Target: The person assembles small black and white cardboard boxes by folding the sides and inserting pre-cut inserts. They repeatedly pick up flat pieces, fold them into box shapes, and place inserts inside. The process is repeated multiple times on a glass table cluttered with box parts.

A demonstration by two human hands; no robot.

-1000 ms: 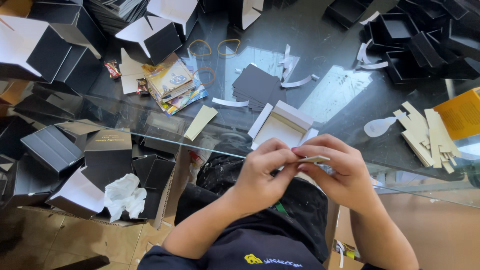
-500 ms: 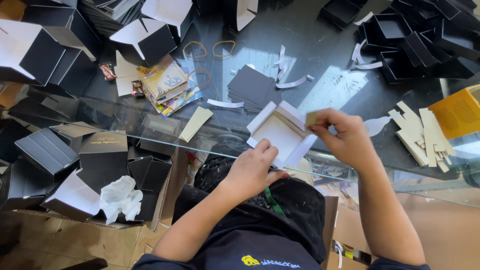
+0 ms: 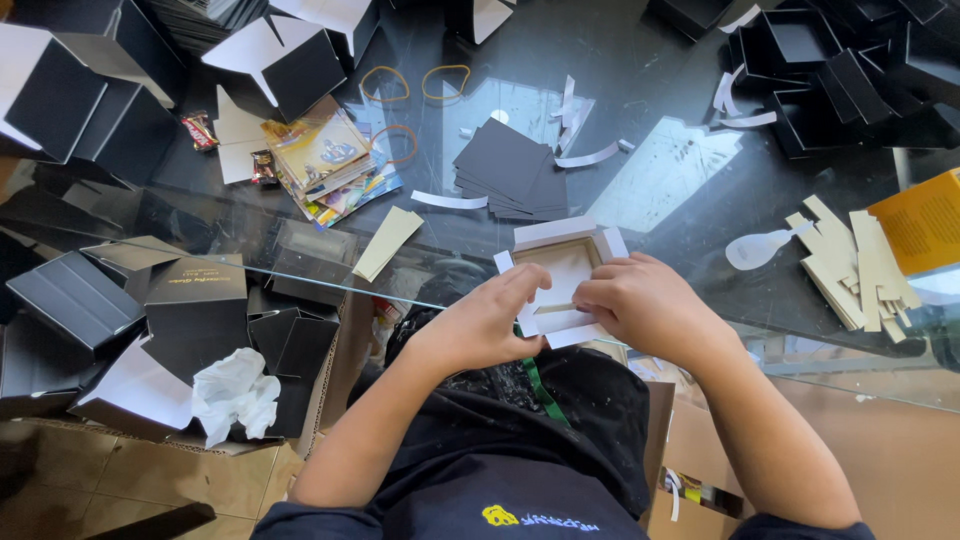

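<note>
Both hands at near edge of glass tabletop (image 3: 650, 190). Left hand (image 3: 480, 325) fingers curled, pinning white box tray (image 3: 560, 275); right hand (image 3: 645, 305) pinching thin strip (image 3: 556, 308) onto tray. Judgement: press strip flush along wall, keep tray flat.

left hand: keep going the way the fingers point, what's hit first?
Left hand points up-right into the shallow white box tray, already touching it. Right hand sits just beyond, likely next; depth unclear.

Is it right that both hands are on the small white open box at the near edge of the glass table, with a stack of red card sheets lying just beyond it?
Not quite. The head view shows the left hand and right hand on the small white open box at the glass table edge, but the stack of card sheets beyond it is black, not red.
</note>
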